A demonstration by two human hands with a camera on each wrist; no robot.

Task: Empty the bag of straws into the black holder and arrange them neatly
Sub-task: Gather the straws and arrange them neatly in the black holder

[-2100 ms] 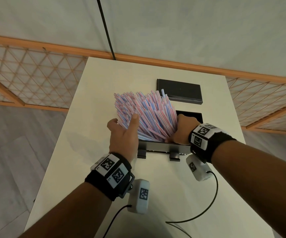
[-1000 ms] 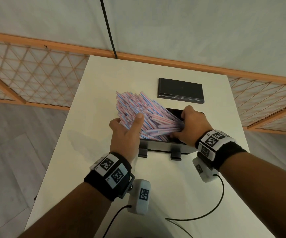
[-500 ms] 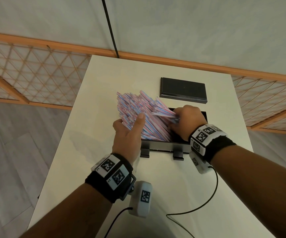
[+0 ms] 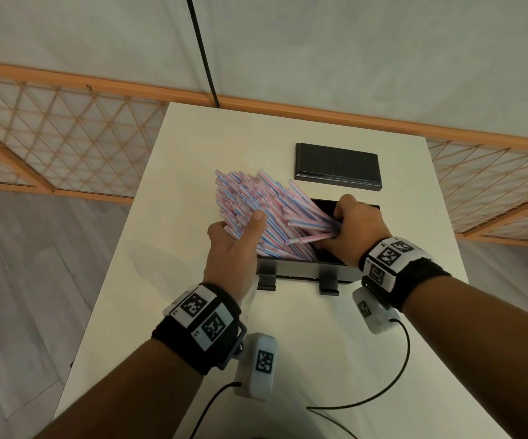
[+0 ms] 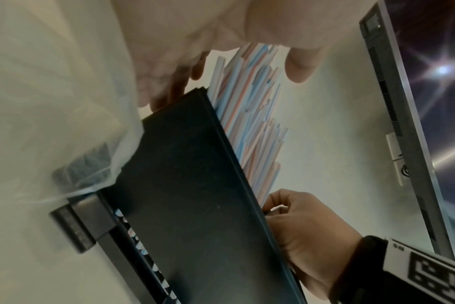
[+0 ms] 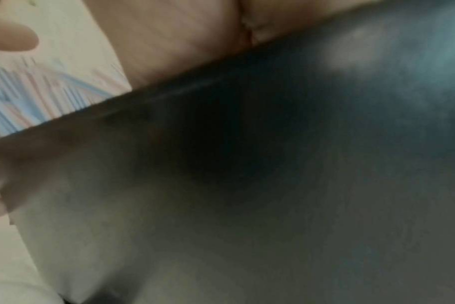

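Fingers point(image 4: 340, 213) of the right hand point(image 4: 356, 231) are curled round a small bunch of pink, blue and white striped paper straws point(image 4: 256, 213), gripping their lower ends inside the open black rectangular holder point(image 4: 300, 269). Left hand point(image 4: 234, 248) sits at 9 o'clock of the holder; its thumb lies across the near face of the main straw bundle and its other fingers wrap behind it, so it grips the bundle. Straws stand in the holder's left portion and fan out tilted toward 10–11 o'clock, well over the holder's left edge; the right-hand bunch crosses them at a flatter angle. Holder stands on two short black feet on the white bench point(image 4: 193, 160). Flat black rectangular lid point(image 4: 337, 166) lies on the bench at 12 o'clock of the holder, apart from it. Left wrist view: clear plastic bag point(image 5: 65, 102) hangs beside the holder's outer wall. Right wrist view is blurred; only holder wall and straws are discernible.
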